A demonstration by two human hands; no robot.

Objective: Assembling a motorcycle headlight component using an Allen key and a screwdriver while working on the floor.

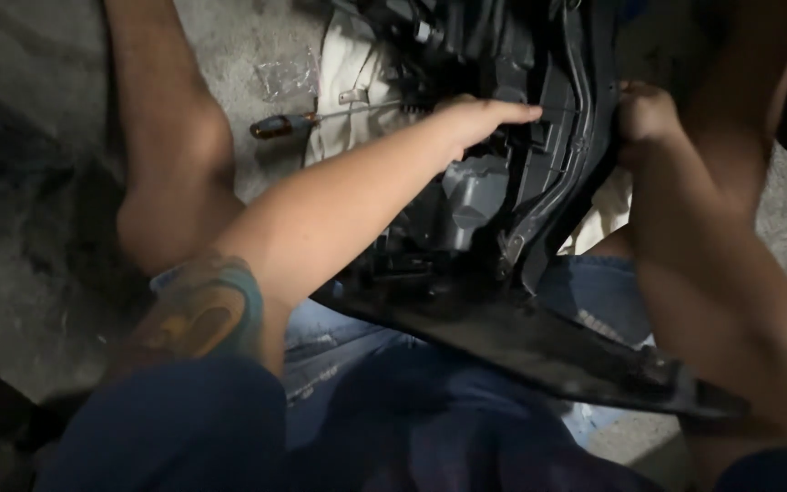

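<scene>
Black plastic vehicle panel [539, 228] rests across the lap, centre to lower right of frame; left hand [480, 118] lies flat on its ribbed inner side, fingers extended, gripping nothing; right hand [646, 114] clenches the panel's upper right edge; screwdriver [289, 124] lies on concrete floor [29, 228], upper left, beside pale cloth [348, 82].

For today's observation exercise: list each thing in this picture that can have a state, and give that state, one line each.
Black plastic assembly: tilted, resting across the person's lap.
Left hand: fingers extended flat, pressed on the assembly's inner side.
Right hand: closed on the assembly's edge.
Screwdriver: lying unheld on the concrete floor.
Clear plastic bag: crumpled, lying on the floor.
</scene>
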